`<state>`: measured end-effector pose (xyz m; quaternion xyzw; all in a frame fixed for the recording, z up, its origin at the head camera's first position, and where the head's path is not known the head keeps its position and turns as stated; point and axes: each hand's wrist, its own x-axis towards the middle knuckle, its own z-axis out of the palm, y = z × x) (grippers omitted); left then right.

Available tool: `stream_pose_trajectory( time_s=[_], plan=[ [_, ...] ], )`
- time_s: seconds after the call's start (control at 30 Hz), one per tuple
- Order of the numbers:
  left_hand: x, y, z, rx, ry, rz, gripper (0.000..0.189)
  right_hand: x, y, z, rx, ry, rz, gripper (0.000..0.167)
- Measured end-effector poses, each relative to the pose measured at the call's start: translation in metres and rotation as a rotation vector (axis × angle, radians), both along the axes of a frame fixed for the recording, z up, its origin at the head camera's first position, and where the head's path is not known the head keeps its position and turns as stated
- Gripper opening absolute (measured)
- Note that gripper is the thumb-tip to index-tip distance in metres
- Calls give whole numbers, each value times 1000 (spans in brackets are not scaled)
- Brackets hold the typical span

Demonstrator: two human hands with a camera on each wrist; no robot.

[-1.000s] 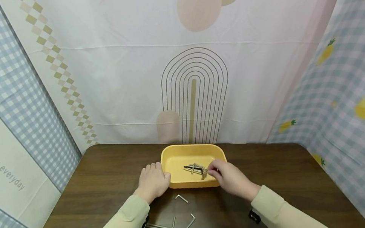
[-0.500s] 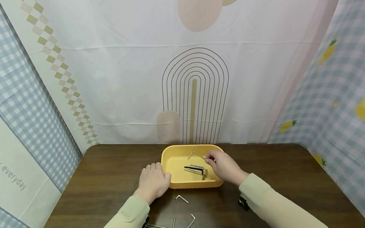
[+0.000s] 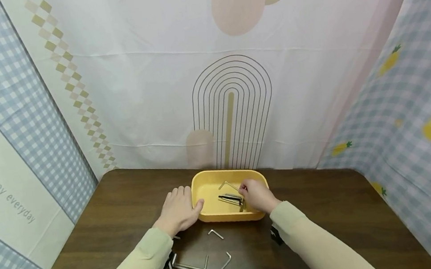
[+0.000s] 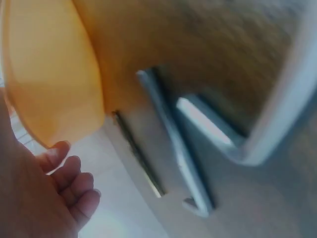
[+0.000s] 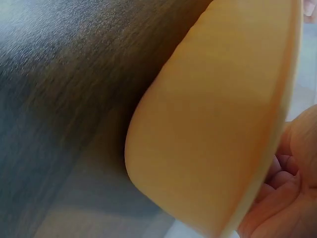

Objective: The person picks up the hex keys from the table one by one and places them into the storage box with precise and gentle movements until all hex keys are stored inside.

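A yellow tray (image 3: 204, 178) stands on the brown table, holding a small bundle of hex keys (image 3: 231, 199), one of them black. My right hand (image 3: 258, 195) is over the tray's right end, its fingertips pinching an L-shaped hex key (image 3: 226, 184) that points left over the tray. In the right wrist view the tray's wall hides those fingertips. My left hand (image 3: 177, 208) lies at the tray's left end, fingers fairly straight and thumb spread. In the left wrist view that thumb (image 4: 59, 151) is by the rim and appears to touch it.
Several more hex keys lie on the table in front of the tray: a short one (image 3: 215, 234), another short one (image 3: 226, 262), and longer ones near the left sleeve (image 3: 193, 268). Patterned cloths hang behind the table and at both sides.
My right hand has lifted a hex key off the bundle and turned it toward the tray's back. The left hand has loosened at the rim, its fingers straightening and shifting slightly left.
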<state>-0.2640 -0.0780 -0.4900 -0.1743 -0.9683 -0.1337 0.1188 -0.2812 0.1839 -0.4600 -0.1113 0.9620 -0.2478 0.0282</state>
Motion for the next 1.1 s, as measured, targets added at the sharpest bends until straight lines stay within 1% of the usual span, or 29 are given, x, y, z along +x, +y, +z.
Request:
stream_pose_trajectory(
  time_s=[0.07, 0.17, 0.27, 0.37, 0.6, 0.73, 0.87, 0.93, 1.1],
  plan=[
    [-1, -1, -4, -1, -7, -8, 45, -1, -1, -2, 0, -25, 0, 17],
    [-1, 0, -10, 9, -26, -7, 35, -2, -3, -4, -1, -37, 7, 17],
    [-1, 2, -12, 20, -49, 6, 26, -4, -4, -6, 8, -47, 3, 16],
    [0, 4, -12, 19, -66, 20, 22, -5, -4, -8, 29, -60, -1, 15],
    [2, 6, -9, 28, -41, 37, 21, -9, -4, -12, 58, -84, -14, 14],
    [3, 7, -9, 24, -46, 41, 20, -10, -4, -15, 47, -80, -20, 15],
    [3, 7, -7, 25, -35, 44, 20, -13, -3, -18, 36, -71, -32, 17],
    [3, 7, -6, 26, -26, 46, 20, -14, -3, -20, 40, -66, -34, 18],
    [3, 8, -6, 25, -32, 49, 20, -15, -3, -21, 52, -63, -31, 16]
  ],
)
